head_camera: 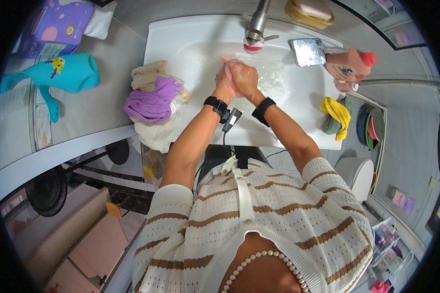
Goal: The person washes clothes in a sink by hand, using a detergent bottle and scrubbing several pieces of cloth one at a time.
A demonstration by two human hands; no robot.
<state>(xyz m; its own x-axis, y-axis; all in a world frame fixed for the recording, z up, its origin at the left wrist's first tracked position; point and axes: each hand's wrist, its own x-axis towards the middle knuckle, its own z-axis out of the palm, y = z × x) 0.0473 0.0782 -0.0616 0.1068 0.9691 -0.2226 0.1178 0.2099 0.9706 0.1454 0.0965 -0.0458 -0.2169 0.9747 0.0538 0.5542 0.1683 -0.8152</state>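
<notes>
My left hand (223,81) and my right hand (245,76) are pressed together over the white sink basin (201,128). Squeezed between them is a small wet pink cloth (225,58), mostly hidden by my fingers; only its tip and a strip show. Both hands look wet. Shallow, rippled water (275,84) lies in the basin to the right of my hands. Above and slightly right of them is the metal faucet (258,27), with a red and white piece at its outlet.
A purple cloth (152,100) lies on cream cloths (156,133) over the left rim. Yellow (337,113) and grey-green (331,125) cloths rest on the right rim. Nearby are a pink detergent bottle (346,65), a silvery soap dish (308,52) and a turquoise bottle-shaped container (66,73).
</notes>
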